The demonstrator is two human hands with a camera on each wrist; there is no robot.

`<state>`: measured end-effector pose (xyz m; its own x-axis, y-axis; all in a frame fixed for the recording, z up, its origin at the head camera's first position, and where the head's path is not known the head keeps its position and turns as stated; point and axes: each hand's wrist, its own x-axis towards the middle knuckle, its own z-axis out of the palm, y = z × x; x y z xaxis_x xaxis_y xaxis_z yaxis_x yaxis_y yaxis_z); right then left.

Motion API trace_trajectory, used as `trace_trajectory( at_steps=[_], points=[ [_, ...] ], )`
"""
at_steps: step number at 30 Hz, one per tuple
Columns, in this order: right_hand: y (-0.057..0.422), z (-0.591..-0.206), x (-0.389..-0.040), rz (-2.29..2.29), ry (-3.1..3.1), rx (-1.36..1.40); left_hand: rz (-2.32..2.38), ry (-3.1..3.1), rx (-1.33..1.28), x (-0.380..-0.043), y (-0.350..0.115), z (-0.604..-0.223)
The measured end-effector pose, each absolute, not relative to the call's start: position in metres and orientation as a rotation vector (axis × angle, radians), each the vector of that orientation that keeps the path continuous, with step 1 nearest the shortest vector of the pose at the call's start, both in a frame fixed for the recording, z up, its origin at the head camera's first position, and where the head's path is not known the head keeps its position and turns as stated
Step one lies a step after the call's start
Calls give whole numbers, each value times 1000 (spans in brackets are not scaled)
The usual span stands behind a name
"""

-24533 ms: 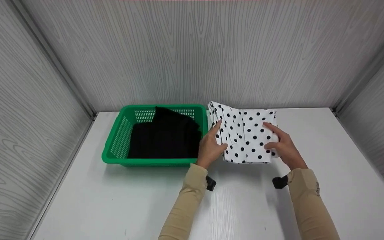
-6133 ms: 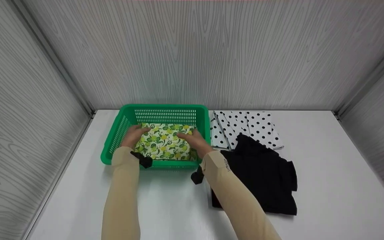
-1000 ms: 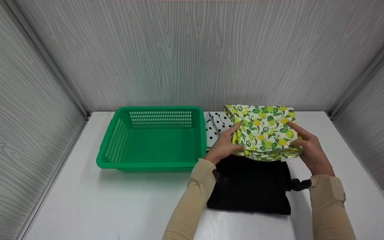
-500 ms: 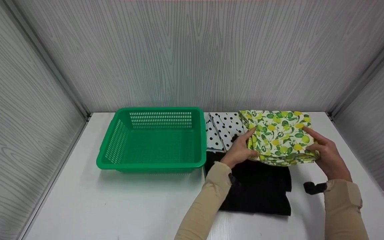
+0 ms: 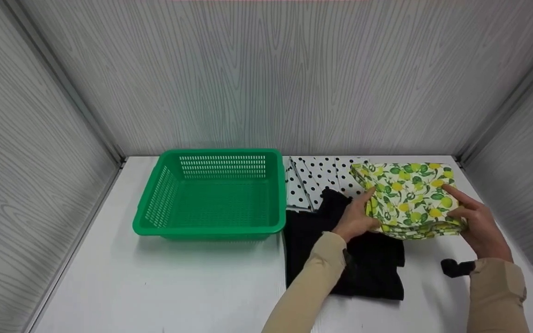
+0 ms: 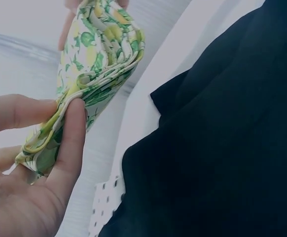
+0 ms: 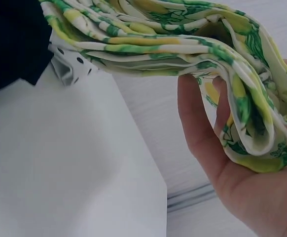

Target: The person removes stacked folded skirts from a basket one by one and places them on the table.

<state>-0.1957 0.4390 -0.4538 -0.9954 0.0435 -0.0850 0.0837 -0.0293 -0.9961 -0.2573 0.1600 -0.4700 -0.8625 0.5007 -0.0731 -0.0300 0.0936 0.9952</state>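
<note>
A folded cloth with a lemon and leaf print (image 5: 410,196) is raised over the right side of the table, its stacked layers showing in the right wrist view. My left hand (image 5: 357,219) pinches its left edge between thumb and fingers. On the opposite edge, my right hand (image 5: 481,226) grips the layers, with the thumb on top. Below my left forearm lies a black folded cloth (image 5: 308,236), partly covered by that arm. Behind it, a white cloth with black dots (image 5: 315,173) lies flat against the back wall; its right part is hidden.
A green plastic basket (image 5: 211,230) with slotted walls stands on the left, with nothing in it. The white table (image 5: 192,286) meets grey wood-grain walls (image 5: 266,78) at the back and both sides.
Both hands have carried the lemon-print cloth rightward and slightly nearer over the last second, uncovering more of the dotted cloth. Earlier, the lemon-print cloth lay in the basket, where the black one was before that.
</note>
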Motion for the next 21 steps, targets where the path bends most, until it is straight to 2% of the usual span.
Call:
trace_trajectory(
  at_steps=[6,12,21],
  points=[
    [450,-457,-188,-2277,2113,195,1792,2073,364,-250,180,-476],
    [458,-462,-180,-2085,2273,288,1782,2063,312,-236,202,-487],
    [464,-479,-177,-1995,2370,370,1537,2116,437,-216,215,-509]
  ],
)
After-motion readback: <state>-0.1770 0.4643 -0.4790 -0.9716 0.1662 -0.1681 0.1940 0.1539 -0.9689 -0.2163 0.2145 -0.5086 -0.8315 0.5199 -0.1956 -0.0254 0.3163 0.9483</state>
